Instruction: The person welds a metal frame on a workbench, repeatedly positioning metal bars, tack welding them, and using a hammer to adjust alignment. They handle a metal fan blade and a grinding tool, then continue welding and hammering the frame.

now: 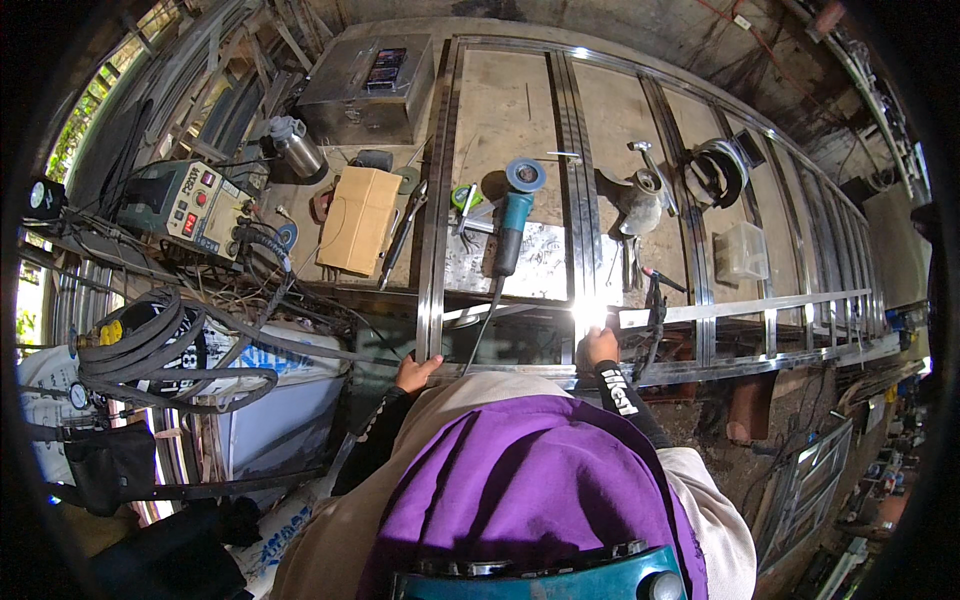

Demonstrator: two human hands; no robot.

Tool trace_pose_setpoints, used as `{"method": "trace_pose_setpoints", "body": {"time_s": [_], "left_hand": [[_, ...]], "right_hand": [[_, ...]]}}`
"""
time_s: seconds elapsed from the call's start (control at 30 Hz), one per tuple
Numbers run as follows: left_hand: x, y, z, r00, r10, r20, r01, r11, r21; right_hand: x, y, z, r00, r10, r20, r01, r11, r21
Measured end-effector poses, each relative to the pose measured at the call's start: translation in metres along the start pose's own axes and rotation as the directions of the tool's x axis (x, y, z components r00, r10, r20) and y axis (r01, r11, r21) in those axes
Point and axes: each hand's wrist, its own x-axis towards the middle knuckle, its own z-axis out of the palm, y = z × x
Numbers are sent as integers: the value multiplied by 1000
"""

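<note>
A long frame of shiny metal tubes (430, 290) lies across the worktable, with several crossbars. My left hand (415, 374) is closed on its near left corner, thumb along the tube. Further right, my right hand (602, 346) grips the near end of a crossbar, where bright glare hides part of the metal; its fingertips are partly hidden. Between the bars rests a teal angle grinder (513, 220) with its disc toward the far side and its cord running toward me. Beside it are a green tape measure (465, 197) and a scratched metal plate (535, 262).
A welding machine (190, 208) with cables stands at left, near a flask (297, 150), a metal box (365, 92) and a cardboard piece (360, 218). Inside the frame lie a hammer (652, 172), a welding mask (718, 172) and a clear plastic tub (741, 252). Coiled cable (165, 350) hangs at left.
</note>
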Motion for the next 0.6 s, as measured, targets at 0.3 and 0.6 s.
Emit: {"method": "trace_pose_setpoints", "body": {"time_s": [0.3, 0.6], "left_hand": [[-10, 22, 0, 1000, -27, 7, 27, 999, 22], [7, -16, 0, 996, -88, -18, 88, 995, 53]], "right_hand": [[5, 12, 8, 999, -44, -19, 44, 999, 22], [3, 15, 7, 996, -82, -24, 83, 995, 59]]}}
